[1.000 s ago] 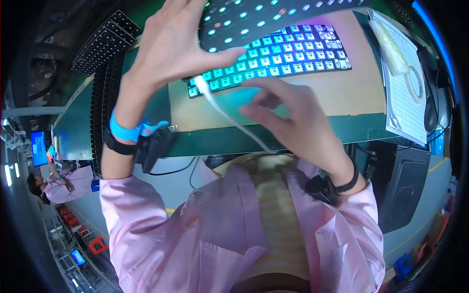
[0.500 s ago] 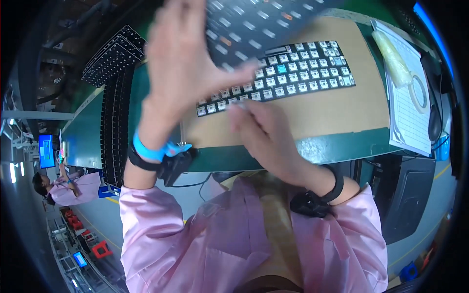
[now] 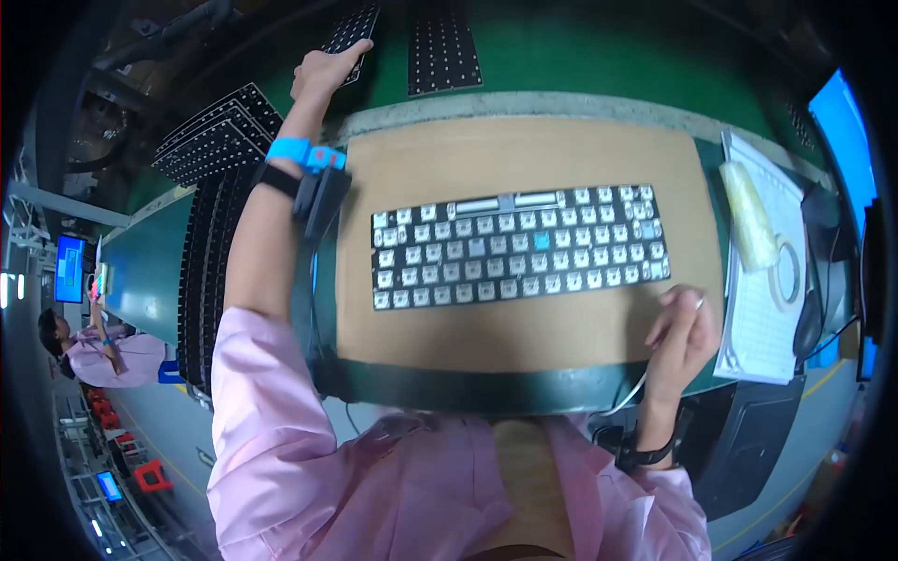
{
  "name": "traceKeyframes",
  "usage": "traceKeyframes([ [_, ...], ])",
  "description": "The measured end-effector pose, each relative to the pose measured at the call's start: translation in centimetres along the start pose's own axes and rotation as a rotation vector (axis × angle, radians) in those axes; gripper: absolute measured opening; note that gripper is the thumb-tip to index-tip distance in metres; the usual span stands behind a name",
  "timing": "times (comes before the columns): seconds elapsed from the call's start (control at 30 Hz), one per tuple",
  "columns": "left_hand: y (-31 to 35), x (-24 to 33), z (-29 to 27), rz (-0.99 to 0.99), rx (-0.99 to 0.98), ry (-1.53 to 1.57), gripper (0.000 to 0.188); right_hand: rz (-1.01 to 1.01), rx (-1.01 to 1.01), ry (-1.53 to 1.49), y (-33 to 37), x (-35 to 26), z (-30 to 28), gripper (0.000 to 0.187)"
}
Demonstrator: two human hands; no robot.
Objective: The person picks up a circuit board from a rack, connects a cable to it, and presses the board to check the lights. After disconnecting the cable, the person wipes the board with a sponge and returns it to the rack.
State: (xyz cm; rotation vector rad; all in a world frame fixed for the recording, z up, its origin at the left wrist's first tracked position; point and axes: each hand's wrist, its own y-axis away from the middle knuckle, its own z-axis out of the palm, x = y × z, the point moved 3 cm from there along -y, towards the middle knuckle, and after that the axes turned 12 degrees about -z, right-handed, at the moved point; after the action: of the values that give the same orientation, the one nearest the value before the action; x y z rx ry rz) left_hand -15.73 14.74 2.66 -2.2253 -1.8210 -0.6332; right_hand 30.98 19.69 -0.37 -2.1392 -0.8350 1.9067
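My left hand (image 3: 325, 71) reaches to the far left, closed on the edge of a black keyboard circuit board (image 3: 352, 30) dotted with light spots. Part of that board lies behind the fingers. In the middle, a keyboard plate (image 3: 519, 248) full of pale switches, one of them turquoise, lies flat on a brown cardboard sheet (image 3: 524, 341). My right hand (image 3: 685, 332) hovers by the sheet's lower right corner, apart from the plate. Its fingers are curled together, with a small pale tip at the fingertips that is too small to name.
Another black board (image 3: 443, 54) lies on the green surface beyond the cardboard. Stacked boards (image 3: 220, 136) and a long black rack (image 3: 217, 280) stand at left. Papers (image 3: 762, 327), a tape roll (image 3: 788, 271) and a mouse (image 3: 808, 327) are at right. Another person (image 3: 103, 351) works far left.
My left hand has carried the black board from above the keyboard plate to the far left. My right hand has left the plate's lower edge and moved right. The head view has shifted.
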Motion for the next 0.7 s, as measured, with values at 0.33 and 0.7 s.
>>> traceKeyframes([
  [0.33, 6.9, 0.9, -2.0, 0.887, 0.686, -0.318, 0.059, -0.097, -0.07, 0.167, 1.5, -0.4, 1.4, 0.03],
  [0.7, 1.7, -21.4, -16.8, 0.762, 0.804, -0.611, 0.091, -0.134, -0.094, 0.129, 2.5, -2.8, 1.3, 0.031],
])
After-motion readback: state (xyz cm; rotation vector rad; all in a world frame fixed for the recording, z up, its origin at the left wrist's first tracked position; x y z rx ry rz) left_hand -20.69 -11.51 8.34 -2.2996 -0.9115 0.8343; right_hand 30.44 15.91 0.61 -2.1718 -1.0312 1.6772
